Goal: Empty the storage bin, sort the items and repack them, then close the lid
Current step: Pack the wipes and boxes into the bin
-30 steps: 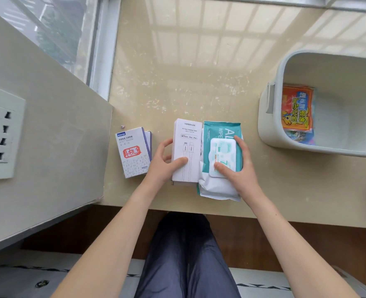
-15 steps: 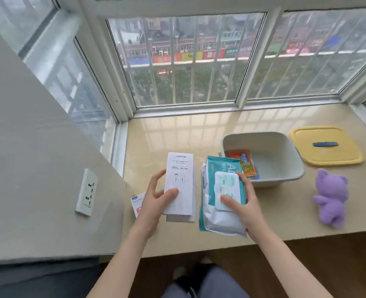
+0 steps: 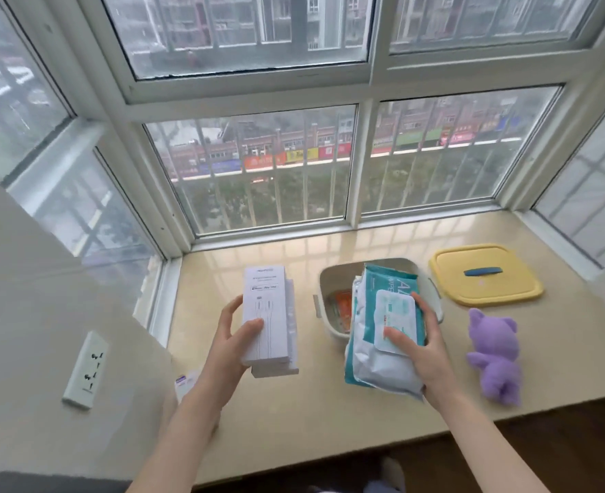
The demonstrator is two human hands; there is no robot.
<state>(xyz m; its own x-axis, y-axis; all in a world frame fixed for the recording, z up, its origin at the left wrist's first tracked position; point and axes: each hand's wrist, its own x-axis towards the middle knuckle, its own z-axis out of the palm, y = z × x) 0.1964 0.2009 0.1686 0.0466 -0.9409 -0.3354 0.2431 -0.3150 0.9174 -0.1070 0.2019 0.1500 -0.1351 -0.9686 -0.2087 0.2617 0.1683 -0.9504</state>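
My left hand (image 3: 228, 345) grips a stack of tall white cable boxes (image 3: 267, 314), lifted above the sill. My right hand (image 3: 423, 345) holds a teal and white wet wipes pack (image 3: 382, 336), raised over the near edge of the grey storage bin (image 3: 329, 279). An orange packet (image 3: 343, 307) lies inside the bin, partly hidden by the wipes. The yellow lid (image 3: 486, 275) with a blue handle lies flat to the right of the bin. A purple plush bear (image 3: 494, 354) sits on the sill near my right hand.
A small white and blue box (image 3: 185, 380) peeks out beside my left wrist. A wall socket (image 3: 85, 370) is mounted on the grey wall at left. Window frames (image 3: 356, 158) border the beige sill (image 3: 304, 414) at the back and right.
Both hands lifted their items off the sill; the wipes pack moved right, over the bin's near edge. The camera tilted up, bringing the window, lid and bear into view.
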